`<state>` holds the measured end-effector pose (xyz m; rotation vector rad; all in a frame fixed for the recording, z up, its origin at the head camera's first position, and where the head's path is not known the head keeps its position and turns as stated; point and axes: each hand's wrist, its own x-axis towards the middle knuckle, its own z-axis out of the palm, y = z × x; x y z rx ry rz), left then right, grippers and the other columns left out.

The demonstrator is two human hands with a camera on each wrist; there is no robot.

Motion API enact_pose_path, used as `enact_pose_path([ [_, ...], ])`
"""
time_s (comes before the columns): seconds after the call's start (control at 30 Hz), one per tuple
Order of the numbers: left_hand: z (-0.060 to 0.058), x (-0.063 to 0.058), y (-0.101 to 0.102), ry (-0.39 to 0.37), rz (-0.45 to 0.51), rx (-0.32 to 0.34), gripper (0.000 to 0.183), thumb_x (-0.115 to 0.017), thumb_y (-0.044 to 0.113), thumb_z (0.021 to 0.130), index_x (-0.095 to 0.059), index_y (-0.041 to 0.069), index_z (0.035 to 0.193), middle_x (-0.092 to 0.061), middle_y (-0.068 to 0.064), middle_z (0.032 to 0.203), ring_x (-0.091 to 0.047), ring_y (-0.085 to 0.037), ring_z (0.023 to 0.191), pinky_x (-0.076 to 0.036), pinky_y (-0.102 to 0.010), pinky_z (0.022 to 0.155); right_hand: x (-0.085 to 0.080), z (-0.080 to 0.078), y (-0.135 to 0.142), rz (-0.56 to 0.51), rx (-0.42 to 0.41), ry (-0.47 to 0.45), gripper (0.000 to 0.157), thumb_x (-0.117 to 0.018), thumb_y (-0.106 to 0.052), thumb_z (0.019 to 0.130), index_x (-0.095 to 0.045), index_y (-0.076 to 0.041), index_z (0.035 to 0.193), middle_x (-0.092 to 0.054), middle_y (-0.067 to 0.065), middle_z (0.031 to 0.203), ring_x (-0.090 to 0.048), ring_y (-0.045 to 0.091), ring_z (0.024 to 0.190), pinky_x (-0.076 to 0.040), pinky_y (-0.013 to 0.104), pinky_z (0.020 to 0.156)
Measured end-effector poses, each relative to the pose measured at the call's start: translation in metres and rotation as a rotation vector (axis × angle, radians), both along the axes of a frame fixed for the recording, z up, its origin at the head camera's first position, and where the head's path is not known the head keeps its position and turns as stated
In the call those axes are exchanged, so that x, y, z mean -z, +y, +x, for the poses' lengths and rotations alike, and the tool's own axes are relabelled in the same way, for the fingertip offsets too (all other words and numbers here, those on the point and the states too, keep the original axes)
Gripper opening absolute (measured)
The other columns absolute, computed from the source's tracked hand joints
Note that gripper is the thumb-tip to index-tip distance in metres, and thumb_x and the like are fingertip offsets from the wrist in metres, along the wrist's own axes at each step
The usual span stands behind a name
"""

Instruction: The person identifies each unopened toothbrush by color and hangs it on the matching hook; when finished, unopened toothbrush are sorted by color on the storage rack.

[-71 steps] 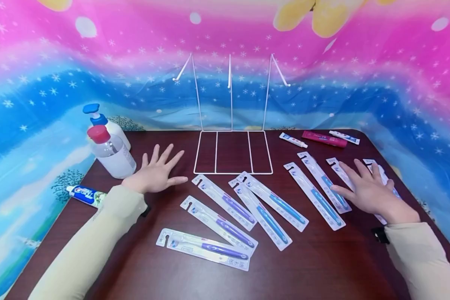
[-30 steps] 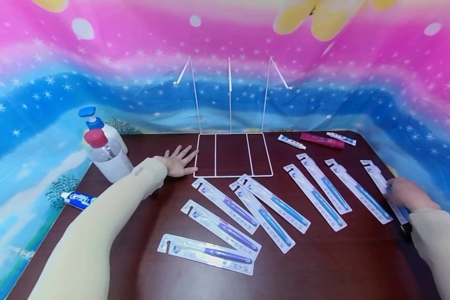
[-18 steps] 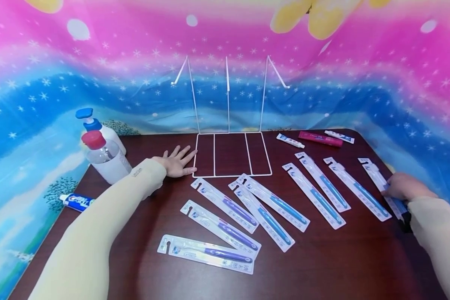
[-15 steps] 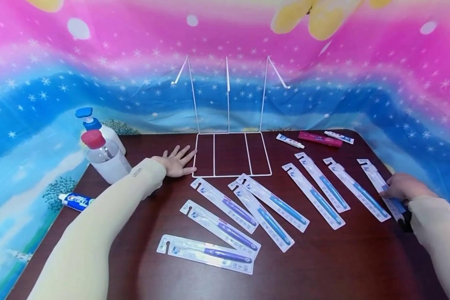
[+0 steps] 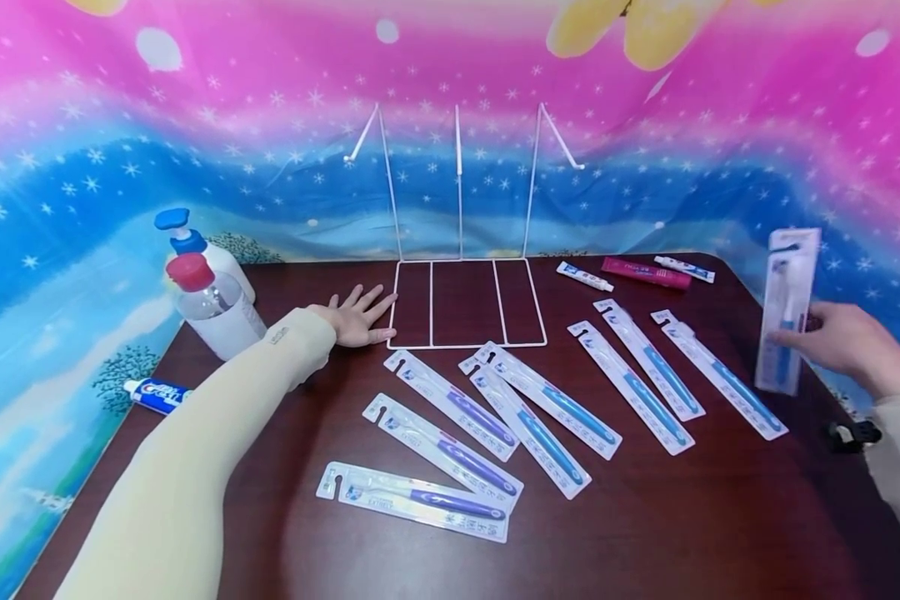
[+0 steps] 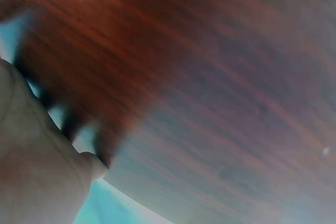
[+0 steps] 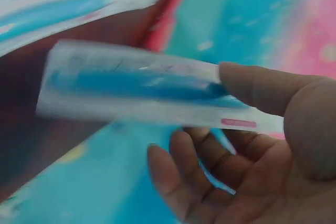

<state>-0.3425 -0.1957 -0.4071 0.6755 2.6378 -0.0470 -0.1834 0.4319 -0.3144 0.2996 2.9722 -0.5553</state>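
Observation:
My right hand (image 5: 851, 342) pinches a packaged toothbrush (image 5: 789, 308) with a blue handle, held nearly upright over the table's right edge. In the right wrist view the thumb lies across the front of the clear package (image 7: 131, 85), with the other fingers behind it. My left hand (image 5: 356, 317) lies with fingers spread beside the left side of the white wire rack (image 5: 467, 345), fingertips right at its base frame. The rack has several upright wires with hooks at the top. Left of the held package lies another blue packaged toothbrush (image 5: 720, 375).
Several more packaged toothbrushes, blue (image 5: 630, 387) and purple (image 5: 420, 502), lie spread over the dark wooden table (image 5: 615, 533). Small tubes, one magenta (image 5: 645, 273), lie at the back right. Pump bottles (image 5: 221, 312) and a blue toothpaste tube (image 5: 156, 395) stand or lie at left.
The right hand has picked up the rightmost packaged toothbrush from the table and raised it upright. Earlier, the left hand moved right to the rack's side; it has since stayed there.

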Motion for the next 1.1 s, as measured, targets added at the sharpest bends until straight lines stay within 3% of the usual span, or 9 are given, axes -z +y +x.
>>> enact_pose_path([
  [0.13, 0.001, -0.002, 0.000, 0.005, -0.004, 0.004, 0.077, -0.023, 0.066, 0.090, 0.007, 0.026, 0.148, 0.009, -0.009, 0.153, 0.010, -0.038, 0.136, -0.003, -0.063, 0.101, -0.022, 0.004, -0.046, 0.000, -0.078, 0.167, 0.076, -0.050, -0.060, 0.084, -0.047, 0.006, 0.122, -0.053, 0.036, 0.106, -0.055, 0.040, 0.082, -0.043, 0.045, 0.058],
  [0.27, 0.001, -0.003, 0.000, 0.008, 0.006, -0.002, 0.077, -0.024, 0.066, 0.090, 0.007, 0.026, 0.148, 0.009, -0.008, 0.153, 0.009, -0.038, 0.136, -0.003, -0.063, 0.101, -0.037, 0.008, -0.097, -0.055, -0.218, 0.253, 0.065, -0.054, -0.053, 0.086, -0.050, -0.002, 0.125, -0.058, 0.029, 0.109, -0.056, 0.039, 0.089, -0.044, 0.048, 0.065],
  [0.43, -0.003, 0.000, 0.000, -0.001, 0.001, -0.021, 0.078, -0.024, 0.069, 0.088, 0.009, 0.029, 0.147, 0.012, -0.005, 0.153, 0.011, -0.035, 0.136, -0.002, -0.062, 0.102, -0.045, 0.005, -0.153, -0.136, -0.348, 0.257, 0.061, -0.057, -0.048, 0.087, -0.046, -0.007, 0.132, -0.057, 0.022, 0.115, -0.059, 0.035, 0.092, -0.047, 0.051, 0.072],
  [0.57, -0.010, 0.010, -0.003, -0.026, -0.002, -0.026, 0.082, -0.021, 0.075, 0.083, 0.013, 0.034, 0.145, 0.017, -0.001, 0.152, 0.015, -0.032, 0.136, 0.002, -0.062, 0.102, -0.047, -0.003, -0.186, -0.200, -0.416, 0.246, 0.060, -0.058, -0.040, 0.089, -0.040, -0.011, 0.138, -0.053, 0.019, 0.122, -0.058, 0.037, 0.099, -0.046, 0.053, 0.079],
  [0.87, -0.017, 0.020, -0.007, -0.031, 0.018, -0.025, 0.083, -0.021, 0.077, 0.081, 0.014, 0.036, 0.145, 0.017, 0.000, 0.152, 0.018, -0.033, 0.135, 0.005, -0.064, 0.099, -0.060, -0.033, -0.220, -0.265, -0.452, 0.211, 0.061, -0.057, -0.038, 0.089, -0.036, -0.013, 0.141, -0.054, 0.017, 0.123, -0.057, 0.035, 0.103, -0.046, 0.053, 0.081],
  [1.1, -0.015, 0.016, -0.004, -0.046, 0.000, -0.045, 0.082, -0.022, 0.078, 0.080, 0.014, 0.039, 0.144, 0.018, 0.003, 0.151, 0.017, -0.029, 0.136, 0.003, -0.061, 0.102, -0.060, -0.051, -0.226, -0.298, -0.450, 0.176, 0.060, -0.056, -0.037, 0.090, -0.036, -0.012, 0.141, -0.053, 0.016, 0.122, -0.059, 0.035, 0.102, -0.049, 0.048, 0.078],
])
